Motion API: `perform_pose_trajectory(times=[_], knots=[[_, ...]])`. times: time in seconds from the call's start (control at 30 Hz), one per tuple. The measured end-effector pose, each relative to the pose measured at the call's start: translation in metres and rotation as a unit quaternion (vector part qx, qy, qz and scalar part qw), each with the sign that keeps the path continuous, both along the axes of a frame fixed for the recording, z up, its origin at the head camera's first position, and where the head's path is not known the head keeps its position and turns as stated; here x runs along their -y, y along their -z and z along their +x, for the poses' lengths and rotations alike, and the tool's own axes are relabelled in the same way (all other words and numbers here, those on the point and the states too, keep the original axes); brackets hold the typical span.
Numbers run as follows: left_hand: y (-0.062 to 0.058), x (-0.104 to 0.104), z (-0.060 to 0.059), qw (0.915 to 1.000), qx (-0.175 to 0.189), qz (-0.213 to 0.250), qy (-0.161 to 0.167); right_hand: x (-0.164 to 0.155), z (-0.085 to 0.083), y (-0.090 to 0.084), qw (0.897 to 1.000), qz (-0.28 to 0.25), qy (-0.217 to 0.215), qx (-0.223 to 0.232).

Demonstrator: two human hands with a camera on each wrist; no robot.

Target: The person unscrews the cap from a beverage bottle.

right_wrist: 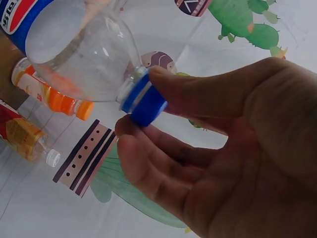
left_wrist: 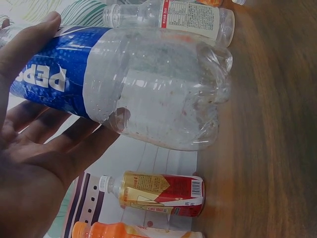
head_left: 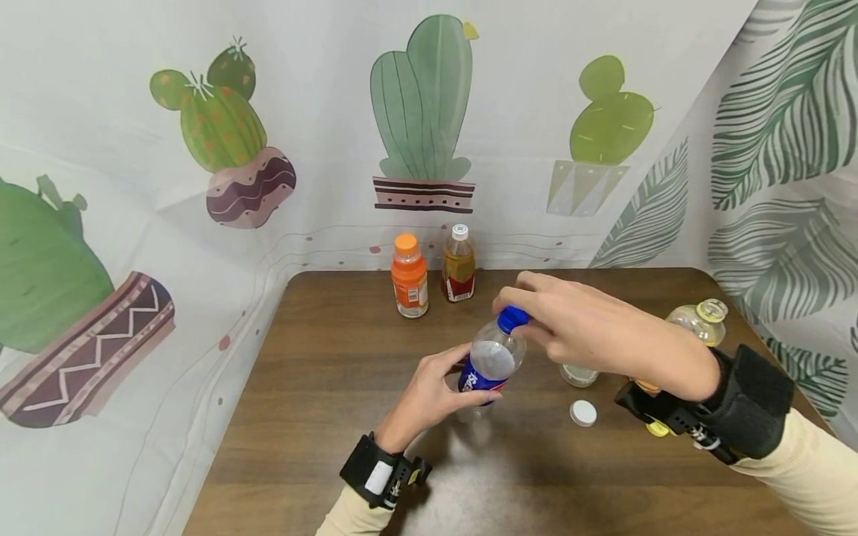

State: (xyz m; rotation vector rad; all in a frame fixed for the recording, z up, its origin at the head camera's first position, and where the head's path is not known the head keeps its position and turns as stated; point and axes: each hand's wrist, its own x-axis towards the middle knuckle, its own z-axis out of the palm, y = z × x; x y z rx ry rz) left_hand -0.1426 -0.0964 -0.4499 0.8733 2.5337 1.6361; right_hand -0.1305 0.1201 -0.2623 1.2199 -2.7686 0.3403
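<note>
A clear plastic Pepsi bottle (head_left: 494,361) with a blue label is held tilted over the table, its top leaning to the right. My left hand (head_left: 429,394) grips it around the label, thumb on one side and fingers on the other. At the neck, my right hand (head_left: 576,316) pinches the blue cap (head_left: 512,318) between thumb and fingers. The right wrist view shows a pale strip between this cap and the blue ring (right_wrist: 132,95) on the neck. Through the clear lower wall (left_wrist: 158,89), the left wrist view shows small drops and no drink.
On the brown table (head_left: 322,387), an orange-capped bottle (head_left: 409,279) and a white-capped bottle (head_left: 459,268) stand at the back. A white cap (head_left: 583,413) and a yellow cap (head_left: 658,429) lie to the right. A clear uncapped bottle (head_left: 700,320) is partly behind my right forearm.
</note>
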Motion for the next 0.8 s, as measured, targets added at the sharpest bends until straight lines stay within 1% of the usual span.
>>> perform_pose_trajectory(times=[0.13, 0.3, 0.4, 0.5, 0.6, 0.73, 0.8], knots=[[0.000, 0.000, 0.000, 1.0000, -0.007, 0.002, 0.003, -0.001, 0.001, 0.003, 1.000, -0.005, -0.009, 0.001], [0.000, -0.001, 0.002, 0.9999, -0.009, 0.007, 0.003, 0.000, 0.001, 0.001, 1.000, -0.004, 0.006, 0.013], [0.001, -0.001, 0.002, 0.9999, -0.008, 0.008, 0.000, 0.001, 0.001, -0.004, 0.999, -0.016, 0.032, 0.004], [0.002, -0.001, 0.001, 0.9999, -0.009, 0.005, -0.001, 0.003, 0.002, -0.010, 0.997, -0.025, 0.069, -0.020], [0.002, -0.002, 0.001, 0.9999, -0.009, 0.006, -0.003, 0.008, 0.002, -0.011, 0.994, -0.021, 0.104, -0.033], [0.001, -0.001, 0.000, 0.9996, -0.023, 0.013, -0.002, 0.016, 0.002, -0.006, 0.991, 0.000, 0.135, -0.019], [0.001, -0.001, 0.000, 0.9994, -0.029, 0.016, 0.001, 0.018, 0.001, -0.002, 0.990, 0.005, 0.143, -0.012]])
